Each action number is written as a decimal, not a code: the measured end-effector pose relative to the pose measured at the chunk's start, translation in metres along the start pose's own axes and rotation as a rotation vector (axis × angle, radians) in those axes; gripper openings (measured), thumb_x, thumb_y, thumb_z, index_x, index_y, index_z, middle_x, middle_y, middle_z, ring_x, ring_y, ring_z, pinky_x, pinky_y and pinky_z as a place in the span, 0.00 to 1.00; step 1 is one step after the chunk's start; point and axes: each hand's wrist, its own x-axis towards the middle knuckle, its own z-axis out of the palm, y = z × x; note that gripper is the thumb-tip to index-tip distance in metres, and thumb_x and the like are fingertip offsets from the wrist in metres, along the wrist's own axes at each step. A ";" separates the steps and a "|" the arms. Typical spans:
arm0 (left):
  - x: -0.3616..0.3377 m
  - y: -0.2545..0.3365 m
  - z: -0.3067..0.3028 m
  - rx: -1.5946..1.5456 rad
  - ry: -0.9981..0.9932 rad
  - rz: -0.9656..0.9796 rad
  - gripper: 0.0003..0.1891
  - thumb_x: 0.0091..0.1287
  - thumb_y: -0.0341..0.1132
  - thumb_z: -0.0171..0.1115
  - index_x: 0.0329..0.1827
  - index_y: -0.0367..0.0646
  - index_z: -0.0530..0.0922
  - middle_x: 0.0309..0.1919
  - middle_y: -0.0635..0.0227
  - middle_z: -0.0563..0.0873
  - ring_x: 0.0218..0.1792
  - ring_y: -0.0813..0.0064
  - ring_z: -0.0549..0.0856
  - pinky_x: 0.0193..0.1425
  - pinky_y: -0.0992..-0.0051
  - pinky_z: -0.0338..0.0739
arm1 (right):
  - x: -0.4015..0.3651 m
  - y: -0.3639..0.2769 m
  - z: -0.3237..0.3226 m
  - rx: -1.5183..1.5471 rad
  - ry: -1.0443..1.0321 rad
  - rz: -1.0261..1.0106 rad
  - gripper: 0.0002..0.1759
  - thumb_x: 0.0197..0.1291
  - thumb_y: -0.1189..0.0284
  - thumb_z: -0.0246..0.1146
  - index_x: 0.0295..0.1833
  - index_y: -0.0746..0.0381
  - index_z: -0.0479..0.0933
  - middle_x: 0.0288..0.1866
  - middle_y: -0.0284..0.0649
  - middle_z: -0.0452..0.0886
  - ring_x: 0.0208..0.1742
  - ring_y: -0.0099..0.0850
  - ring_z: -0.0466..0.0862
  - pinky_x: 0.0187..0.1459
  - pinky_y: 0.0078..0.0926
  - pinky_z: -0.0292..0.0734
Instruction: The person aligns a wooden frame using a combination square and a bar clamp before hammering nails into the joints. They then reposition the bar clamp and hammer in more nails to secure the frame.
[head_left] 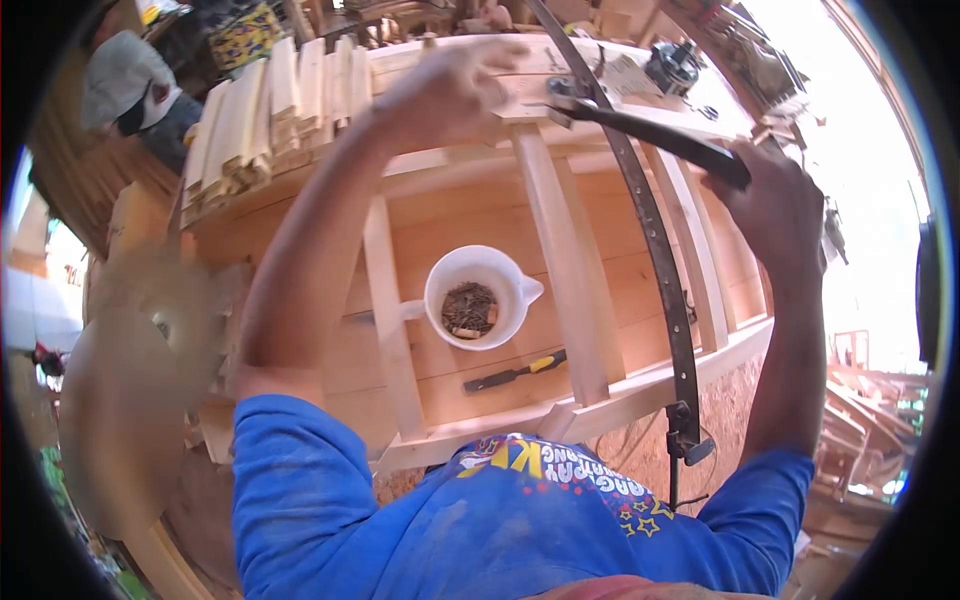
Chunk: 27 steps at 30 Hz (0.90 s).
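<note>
My right hand [775,195] is wrapped round the black handle of a hammer [670,142]. The hammer's head end reaches left to the far rail of a wooden frame [548,240], beside a long dark bar clamp [650,225] with holes along it. My left hand [455,85] hovers over the far side of the frame, left of the hammer head. It is blurred, with the fingers apart and nothing visible in them. Between two slats stands a white plastic pitcher [483,265] containing what look like nails. A black-and-yellow handled tool [515,370], perhaps a chisel, lies in front of it.
Stacked wooden strips [260,110] lie at the back left. A black power tool [672,68] stands at the back right. Another person [135,80] is at the upper left. A blurred round object [130,390] hangs close on the left. Scrap wood [870,430] is piled at right.
</note>
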 end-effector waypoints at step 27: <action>-0.331 0.068 0.143 -0.559 0.728 -0.713 0.07 0.79 0.30 0.65 0.51 0.34 0.85 0.40 0.67 0.91 0.42 0.80 0.89 0.51 0.79 0.85 | -0.163 0.029 0.092 1.698 -0.207 0.339 0.21 0.69 0.61 0.74 0.52 0.65 0.75 0.27 0.29 0.74 0.22 0.20 0.75 0.23 0.20 0.73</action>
